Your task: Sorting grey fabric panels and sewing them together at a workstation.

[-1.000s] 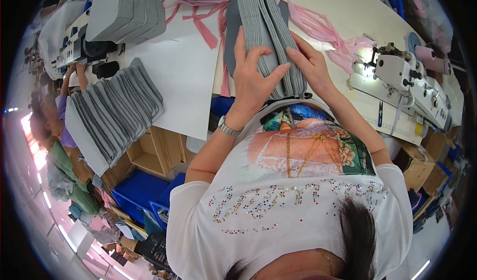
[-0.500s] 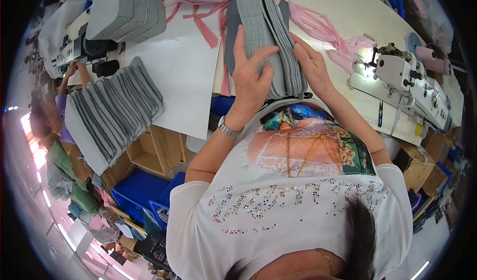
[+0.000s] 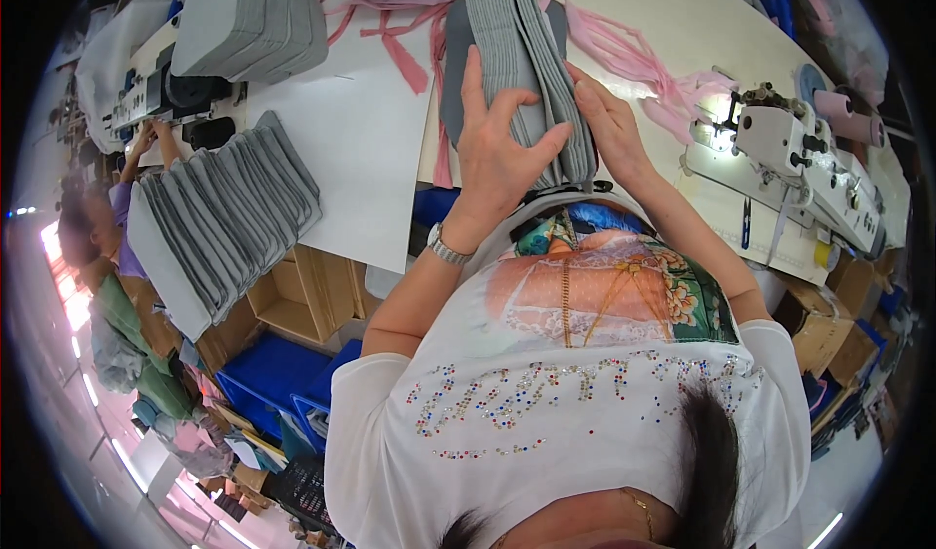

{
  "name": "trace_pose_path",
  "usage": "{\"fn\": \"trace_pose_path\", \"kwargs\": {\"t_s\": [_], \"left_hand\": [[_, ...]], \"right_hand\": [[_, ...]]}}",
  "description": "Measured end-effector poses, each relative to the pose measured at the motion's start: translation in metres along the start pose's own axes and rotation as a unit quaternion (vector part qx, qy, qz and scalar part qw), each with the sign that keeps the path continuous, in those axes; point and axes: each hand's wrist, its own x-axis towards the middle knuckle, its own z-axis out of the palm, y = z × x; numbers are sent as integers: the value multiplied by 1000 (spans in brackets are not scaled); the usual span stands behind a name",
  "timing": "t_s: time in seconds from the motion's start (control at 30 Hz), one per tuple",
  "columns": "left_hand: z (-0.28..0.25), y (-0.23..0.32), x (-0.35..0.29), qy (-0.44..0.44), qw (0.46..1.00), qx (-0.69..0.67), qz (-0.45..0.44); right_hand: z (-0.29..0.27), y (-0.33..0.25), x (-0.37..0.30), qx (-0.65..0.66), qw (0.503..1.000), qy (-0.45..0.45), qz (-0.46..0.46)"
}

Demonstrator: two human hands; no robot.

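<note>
A bundle of grey fabric pads [image 3: 500,32] stands on edge in front of me on the table, with a gap splitting it into two groups. Against its left side rests my left hand [image 3: 495,149], open, index finger stretched along the pads and thumb spread across toward the right group [image 3: 575,144]. My right hand [image 3: 612,130] lies along the right side of the bundle, its fingers extended and touching the outer pads. Beneath the bundle shows a darker grey flat piece [image 3: 455,81]. The lower fingers of my left hand are partly hidden.
A row of grey pads [image 3: 229,222] leans at the left, with a taller grey stack [image 3: 249,22] behind. Pink fabric strips [image 3: 624,47] lie around the bundle. A white sewing machine [image 3: 780,135] stands right; another person's hands [image 3: 154,135] work far left.
My left thumb has swung out to the right, away from its bent position. The right group of pads has shifted slightly left, narrowing the gap. My right hand has barely moved.
</note>
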Motion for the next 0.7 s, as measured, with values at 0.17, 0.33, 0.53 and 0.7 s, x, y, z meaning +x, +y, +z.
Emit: {"fn": "trace_pose_path", "kwargs": {"t_s": [0.17,0.33,0.53,0.7], "left_hand": [[2,-2,0,3,1000,-1,8],[3,-5,0,9,1000,3,20],[0,-3,0,6,1000,-5,10],[-1,-2,-2,0,1000,-22,-9]], "right_hand": [[1,-1,0,3,1000,0,3],[1,4,1,11,1000,-2,1],[1,7,2,-3,1000,2,-31],[0,-4,-4,22,997,-17,71]]}}
